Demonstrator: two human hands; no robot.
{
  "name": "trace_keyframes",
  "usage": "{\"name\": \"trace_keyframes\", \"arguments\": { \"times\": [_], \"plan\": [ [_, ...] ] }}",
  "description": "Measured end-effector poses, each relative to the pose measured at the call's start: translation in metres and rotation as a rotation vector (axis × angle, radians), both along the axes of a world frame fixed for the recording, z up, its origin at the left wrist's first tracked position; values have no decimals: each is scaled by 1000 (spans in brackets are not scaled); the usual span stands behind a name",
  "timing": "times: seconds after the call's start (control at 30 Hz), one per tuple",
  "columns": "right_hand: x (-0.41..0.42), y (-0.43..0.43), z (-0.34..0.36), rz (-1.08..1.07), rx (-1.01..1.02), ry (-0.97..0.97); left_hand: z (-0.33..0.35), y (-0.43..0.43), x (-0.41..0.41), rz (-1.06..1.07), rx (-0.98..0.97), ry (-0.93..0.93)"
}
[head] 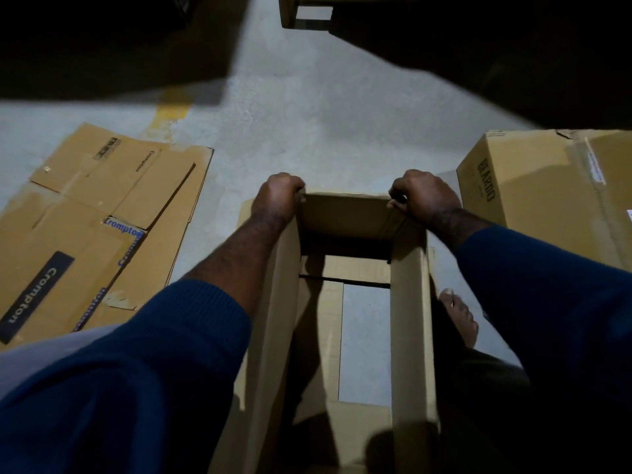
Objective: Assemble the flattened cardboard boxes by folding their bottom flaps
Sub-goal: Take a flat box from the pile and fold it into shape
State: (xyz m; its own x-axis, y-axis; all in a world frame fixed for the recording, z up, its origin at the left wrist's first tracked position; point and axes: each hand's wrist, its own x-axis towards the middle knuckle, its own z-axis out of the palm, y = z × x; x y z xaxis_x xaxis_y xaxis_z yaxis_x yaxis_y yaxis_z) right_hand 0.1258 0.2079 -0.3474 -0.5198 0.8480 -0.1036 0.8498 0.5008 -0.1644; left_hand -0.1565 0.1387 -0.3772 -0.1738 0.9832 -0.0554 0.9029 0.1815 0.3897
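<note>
Sleeves: your blue sleeves (171, 354) fill both lower corners and cover whatever lies under them.
Box, near end: the frame edge cuts it off and shadow swallows it, so you cannot tell how the near wall stands.
Box (408, 336): plain brown carton, upright and open-topped on the grey floor (307, 131) directly below you, between your forearms.
Bottom flaps (321, 336): the left and far ones lie turned inward. A rectangle of floor shows between them, so the bottom is not closed.
Foot (460, 319): bare, just beside the right wall, partly hidden by it.
Left hand (278, 195): fingers curled over the far-left top corner, gripping the rim, with the tips hidden.
Right hand (425, 193): clenched the same way on the far-right corner.
Flattened boxes (102, 213): overlapping on the floor to your left, printed "Crompton", cut off at the frame edge.
Made-up box (547, 193): taped, to your right, also cut off.
Background: nearly black. A boxy shape (307, 12) at the top edge is too dark to identify.
</note>
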Motion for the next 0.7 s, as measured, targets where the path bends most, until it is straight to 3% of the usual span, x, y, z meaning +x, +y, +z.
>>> {"name": "trace_keyframes", "arguments": {
  "times": [0.43,0.7],
  "plan": [
    [-18,-1,0,-90,-15,-64,3,6,4,49,-10,-17],
    [-9,-75,-32,-380,-94,241,-10,-55,22,257,-82,-179]
  ]
}}
